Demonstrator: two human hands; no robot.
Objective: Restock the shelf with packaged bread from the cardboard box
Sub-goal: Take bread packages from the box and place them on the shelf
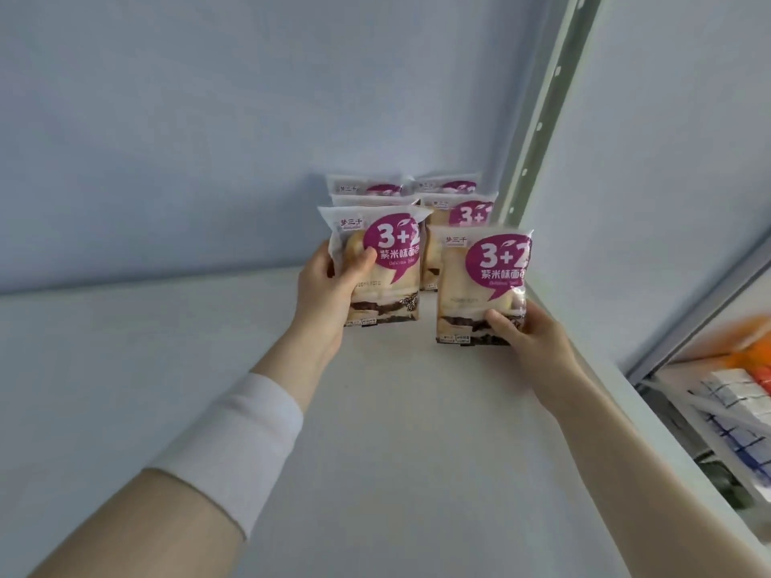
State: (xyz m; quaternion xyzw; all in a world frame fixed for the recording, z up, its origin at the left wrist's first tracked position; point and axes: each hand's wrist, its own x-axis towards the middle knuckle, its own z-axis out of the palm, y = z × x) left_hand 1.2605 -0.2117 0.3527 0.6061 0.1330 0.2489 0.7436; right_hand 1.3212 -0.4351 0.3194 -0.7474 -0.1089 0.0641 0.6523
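Two upright rows of packaged bread stand at the back right of the white shelf (167,369). My left hand (329,285) grips the left edge of the front left bread pack (388,269), which has a purple "3+2" label. My right hand (525,331) grips the lower right corner of the front right bread pack (484,285), which stands a little nearer to me. Behind them are several more of the same packs (459,210), partly hidden. The cardboard box is out of view.
The shelf's back wall (250,118) and a slotted metal upright (542,118) close in the back right corner. Past the shelf's right edge, lower down, are white boxes with blue marks (734,415) and something orange (751,344).
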